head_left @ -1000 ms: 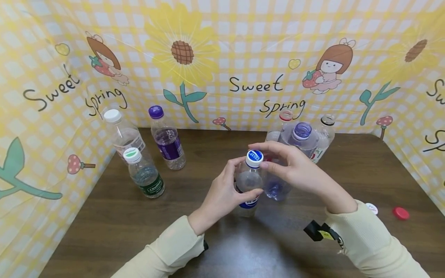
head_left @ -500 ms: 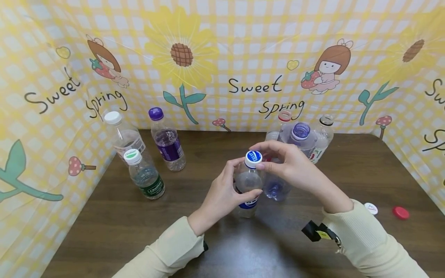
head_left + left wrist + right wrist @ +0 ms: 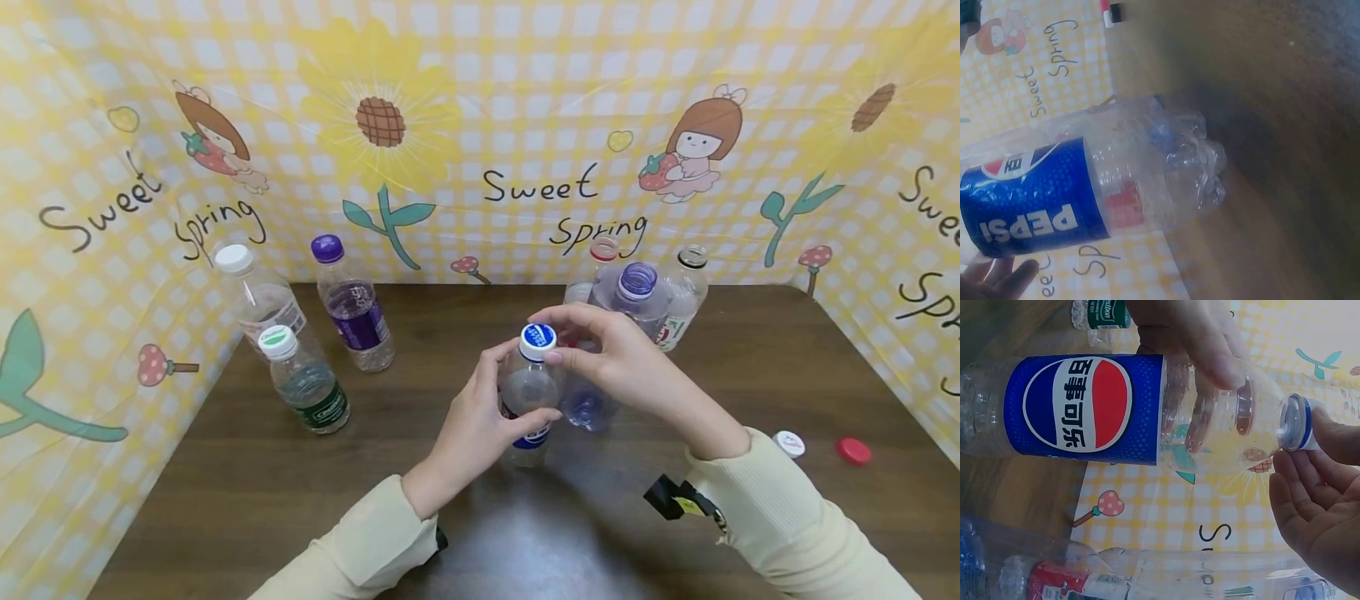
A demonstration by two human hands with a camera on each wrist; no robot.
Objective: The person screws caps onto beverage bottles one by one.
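Note:
A clear Pepsi bottle (image 3: 531,387) with a blue label (image 3: 1085,409) is held upright over the middle of the table. Around its upper body curls my left hand (image 3: 474,425), thumb on the near side. My right hand (image 3: 611,358) pinches the white-rimmed blue cap (image 3: 537,340) between thumb and fingers. In the right wrist view the cap (image 3: 1313,424) sits on the bottle's neck, and the left fingers (image 3: 1194,337) show beside the clear shoulder. Most of the bottle (image 3: 1035,194) shows in the left wrist view, its ribbed foot towards the dark tabletop.
Capped bottles stand at the left: one white-capped (image 3: 270,304), one purple-labelled (image 3: 358,321), one green-labelled (image 3: 318,400). Uncapped bottles, including a purplish one (image 3: 637,292) and one with a dark neck ring (image 3: 682,292), stand behind my right hand. White (image 3: 789,444) and red (image 3: 853,451) caps lie at the right.
My right thumb has slid slightly left along the cap's edge, and the print on the cap lies at a different angle. My left hand keeps its grip. The head view has shifted a little.

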